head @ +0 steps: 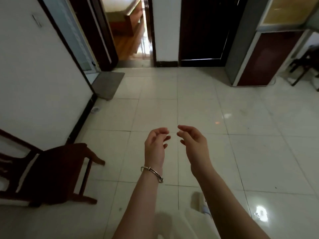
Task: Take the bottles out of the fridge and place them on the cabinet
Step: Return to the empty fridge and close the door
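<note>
Both of my hands hang in front of me over a pale tiled floor. My left hand [156, 144], with a metal bangle on its wrist, has loosely curled fingers and holds nothing. My right hand [194, 142] faces it a short gap away, fingers relaxed, also empty. A tall appliance that looks like a fridge [265, 54], with a dark red lower door and a yellowish upper door, stands shut at the far right. No bottles and no cabinet show in this view.
A dark wooden chair [57, 171] stands at the left by the white wall. A grey mat [107, 84] lies before a doorway. An open doorway [131, 31] leads to a wood-floored room. A dark stool or table [305, 66] sits at the far right.
</note>
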Motion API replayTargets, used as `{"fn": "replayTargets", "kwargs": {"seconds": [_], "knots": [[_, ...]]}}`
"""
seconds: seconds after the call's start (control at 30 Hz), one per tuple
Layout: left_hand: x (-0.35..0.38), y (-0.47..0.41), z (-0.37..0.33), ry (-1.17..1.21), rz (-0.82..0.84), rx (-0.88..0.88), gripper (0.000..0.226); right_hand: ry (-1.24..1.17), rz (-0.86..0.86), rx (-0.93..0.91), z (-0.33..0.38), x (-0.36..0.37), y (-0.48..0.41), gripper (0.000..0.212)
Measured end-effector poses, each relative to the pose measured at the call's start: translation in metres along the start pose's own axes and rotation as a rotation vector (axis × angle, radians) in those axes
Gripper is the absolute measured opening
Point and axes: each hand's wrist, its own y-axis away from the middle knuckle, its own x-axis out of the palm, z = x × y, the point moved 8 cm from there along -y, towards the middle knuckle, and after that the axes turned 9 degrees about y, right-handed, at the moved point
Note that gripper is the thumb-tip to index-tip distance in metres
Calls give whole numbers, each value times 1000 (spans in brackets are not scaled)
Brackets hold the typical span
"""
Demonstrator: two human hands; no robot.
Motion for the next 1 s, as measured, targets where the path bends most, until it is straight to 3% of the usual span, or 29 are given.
{"fn": "replayTargets", "kwargs": {"seconds": [0.57,1.0], "knots": [[266,-147,13,40,-60,62,24,44,52,-64,75,-153,-268,19],[406,-303,20,0,31,52,22,10,2,-7,88,-194,-454,17]]}}
